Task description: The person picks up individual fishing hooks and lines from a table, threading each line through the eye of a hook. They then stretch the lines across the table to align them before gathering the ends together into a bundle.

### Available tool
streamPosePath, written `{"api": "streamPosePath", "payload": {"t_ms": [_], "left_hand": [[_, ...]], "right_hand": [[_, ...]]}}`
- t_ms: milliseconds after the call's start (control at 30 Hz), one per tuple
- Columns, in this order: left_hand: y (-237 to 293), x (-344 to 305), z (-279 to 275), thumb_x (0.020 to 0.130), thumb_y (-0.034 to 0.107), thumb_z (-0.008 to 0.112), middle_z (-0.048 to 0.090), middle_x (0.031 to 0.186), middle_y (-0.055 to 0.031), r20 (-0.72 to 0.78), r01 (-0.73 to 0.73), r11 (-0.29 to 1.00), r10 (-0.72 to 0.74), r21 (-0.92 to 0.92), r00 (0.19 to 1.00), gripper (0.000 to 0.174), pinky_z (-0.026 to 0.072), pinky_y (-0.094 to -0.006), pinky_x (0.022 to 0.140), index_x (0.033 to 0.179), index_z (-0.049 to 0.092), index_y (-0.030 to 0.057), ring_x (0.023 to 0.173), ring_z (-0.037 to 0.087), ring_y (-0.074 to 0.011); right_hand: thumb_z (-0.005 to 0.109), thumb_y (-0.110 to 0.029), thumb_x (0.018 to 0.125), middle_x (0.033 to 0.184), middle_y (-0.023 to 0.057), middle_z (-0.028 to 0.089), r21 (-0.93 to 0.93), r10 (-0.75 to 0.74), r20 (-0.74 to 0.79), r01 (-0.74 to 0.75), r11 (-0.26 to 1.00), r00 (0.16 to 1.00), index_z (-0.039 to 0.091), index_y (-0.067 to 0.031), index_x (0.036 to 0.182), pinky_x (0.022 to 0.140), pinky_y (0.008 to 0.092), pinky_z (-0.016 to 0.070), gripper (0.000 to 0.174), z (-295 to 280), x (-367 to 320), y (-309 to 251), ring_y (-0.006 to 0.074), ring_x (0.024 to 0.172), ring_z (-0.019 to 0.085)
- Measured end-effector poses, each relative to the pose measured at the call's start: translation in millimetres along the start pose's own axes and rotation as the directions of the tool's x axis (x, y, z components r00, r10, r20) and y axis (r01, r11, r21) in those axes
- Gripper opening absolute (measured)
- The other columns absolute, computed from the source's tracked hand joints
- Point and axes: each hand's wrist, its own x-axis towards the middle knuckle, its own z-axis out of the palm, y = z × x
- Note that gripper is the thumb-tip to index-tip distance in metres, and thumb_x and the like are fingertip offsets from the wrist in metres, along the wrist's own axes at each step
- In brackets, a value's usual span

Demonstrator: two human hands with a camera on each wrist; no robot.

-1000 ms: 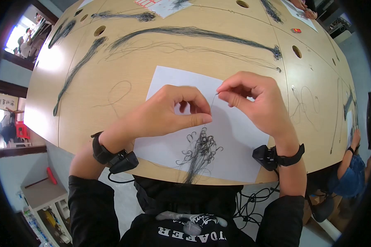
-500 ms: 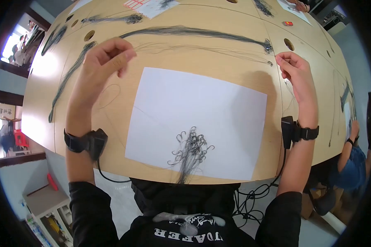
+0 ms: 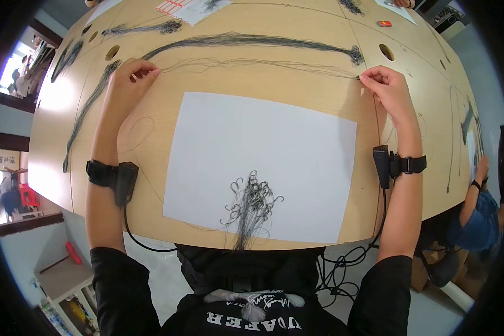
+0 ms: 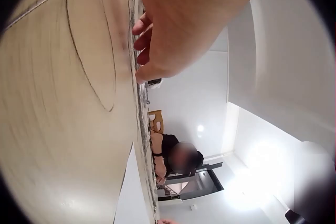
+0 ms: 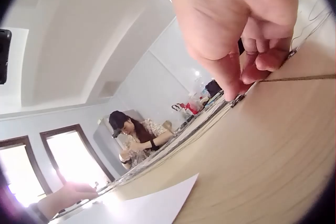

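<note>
My left hand (image 3: 126,87) is at the far left, thumb and forefinger pinching the end of a thin fishing line. My right hand (image 3: 393,92) pinches the hook end at the right; the small fishing hook is mostly hidden by its fingertips. Between the hands, several loose fishing lines (image 3: 252,64) stretch across the table. Both hands are low over the wood, beyond the white paper (image 3: 263,134). On the paper's near part lies a cluster of dark fishing hooks (image 3: 254,196), their lines trailing toward the table's front edge.
A thick bundle of hooked lines (image 3: 252,40) runs just behind the loose ones. Another bundle (image 3: 83,116) lies at the left. One looped line (image 3: 153,127) is beside my left forearm. Round holes (image 3: 386,52) pierce the tabletop. Another person (image 3: 471,207) sits at the right.
From close together over the paper, my hands have spread wide apart with the hooked line. They have then come down onto the loose lines at the back.
</note>
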Motion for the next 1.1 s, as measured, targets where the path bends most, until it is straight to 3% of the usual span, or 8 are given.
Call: {"api": "streamPosePath", "payload": {"t_ms": [367, 467, 567, 667, 733, 833, 967, 1100], "left_hand": [[-2.1, 0.7, -0.1, 0.084, 0.016, 0.083, 0.071, 0.095, -0.0070, -0.011, -0.007, 0.999, 0.008, 0.052, 1.000, 0.019, 0.0511, -0.0321, 0.086, 0.096, 0.076, 0.0029, 0.094, 0.066, -0.0202], [-1.9, 1.0, -0.9, 0.084, 0.019, 0.083, 0.072, 0.097, -0.0074, -0.049, -0.044, 0.996, 0.048, 0.084, 0.998, 0.022, 0.0512, -0.0331, 0.088, 0.098, 0.076, 0.0042, 0.096, 0.067, -0.0216], [-0.1, 0.8, -1.5, 0.085, 0.021, 0.082, 0.073, 0.099, -0.0079, -0.119, -0.089, 0.989, 0.102, 0.116, 0.988, 0.023, 0.0513, -0.0337, 0.089, 0.100, 0.076, 0.0054, 0.096, 0.067, -0.0220], [12.8, 0.7, -4.3, 0.090, 0.023, 0.079, 0.073, 0.099, -0.0073, -0.164, -0.089, 0.994, 0.099, 0.065, 0.982, 0.020, 0.0513, -0.0331, 0.086, 0.101, 0.076, 0.0060, 0.094, 0.067, -0.0201], [27.7, -1.6, -5.4, 0.094, 0.023, 0.076, 0.073, 0.097, -0.0056, -0.170, -0.124, 0.992, 0.128, 0.031, 0.977, 0.019, 0.0512, -0.0305, 0.082, 0.101, 0.076, 0.0055, 0.091, 0.066, -0.0167], [58.6, -14.7, -0.4, 0.098, 0.020, 0.071, 0.072, 0.092, -0.0021, 0.110, 0.077, 0.844, -0.022, -0.531, 0.994, 0.017, 0.0496, -0.0255, 0.073, 0.100, 0.075, 0.0039, 0.082, 0.063, -0.0101], [101.8, -35.1, 5.5, 0.101, 0.020, 0.067, 0.066, 0.080, 0.0000, 0.411, 0.216, 0.770, 0.065, -0.600, 0.909, 0.021, 0.0454, -0.0219, 0.062, 0.098, 0.074, 0.0008, 0.069, 0.058, -0.0065], [117.9, -42.1, 9.1, 0.102, 0.018, 0.065, 0.065, 0.077, 0.0003, 0.535, 0.304, 0.721, 0.108, -0.623, 0.838, 0.020, 0.0459, -0.0229, 0.062, 0.097, 0.074, 0.0014, 0.069, 0.058, -0.0068]], "right_hand": [[0.076, -0.015, 0.089, 0.086, 0.0039, 0.073, -0.048, 0.035, -0.018, -0.036, 0.998, 0.999, 0.075, 0.0001, 0.098, 0.072, 0.0235, 0.0479, 0.018, 1.0, -0.8, -1.8, 0.0091, 0.078, 0.064], [0.075, -0.019, 0.092, 0.080, -0.0042, 0.065, -0.057, -0.007, -0.031, 0.005, 0.998, 1.000, 0.074, -0.0040, 0.097, 0.054, 0.0197, 0.0313, 0.016, 2.2, 0.7, 5.4, 0.0021, 0.067, 0.049], [0.077, -0.016, 0.089, 0.086, 0.0030, 0.072, 0.006, 0.021, -0.044, -0.020, 1.000, 0.999, 0.075, -0.0002, 0.100, 0.070, 0.0237, 0.0475, 0.020, -1.5, -2.8, -2.5, 0.0089, 0.075, 0.062], [0.077, -0.016, 0.089, 0.085, 0.0006, 0.071, -0.056, -0.184, 0.061, 0.188, 0.981, 0.981, 0.075, -0.0021, 0.100, 0.066, 0.0247, 0.0468, 0.018, -1.0, -17.3, -25.9, 0.0085, 0.072, 0.058], [0.078, -0.016, 0.087, 0.085, 0.0000, 0.069, -0.051, -0.220, 0.321, 0.249, 0.967, 0.921, 0.076, -0.0037, 0.100, 0.064, 0.0254, 0.0457, 0.018, 10.3, -33.6, -54.3, 0.0084, 0.071, 0.056], [0.076, -0.013, 0.086, 0.085, 0.0058, 0.068, 0.043, -0.358, 0.575, 0.410, 0.911, 0.736, 0.075, -0.0042, 0.098, 0.065, 0.0291, 0.0481, 0.015, 51.7, -69.2, -97.6, 0.0149, 0.073, 0.061], [0.073, -0.010, 0.085, 0.090, 0.0114, 0.067, 0.164, -0.543, 0.637, 0.592, 0.789, 0.547, 0.074, -0.0055, 0.096, 0.072, 0.0387, 0.0521, 0.012, 101.9, -99.8, -107.8, 0.0300, 0.081, 0.067], [0.073, -0.009, 0.085, 0.092, 0.0112, 0.065, 0.104, -0.493, 0.707, 0.616, 0.781, 0.506, 0.074, -0.0072, 0.097, 0.076, 0.0411, 0.0518, 0.012, 111.5, -103.2, -105.1, 0.0337, 0.085, 0.066]]}}
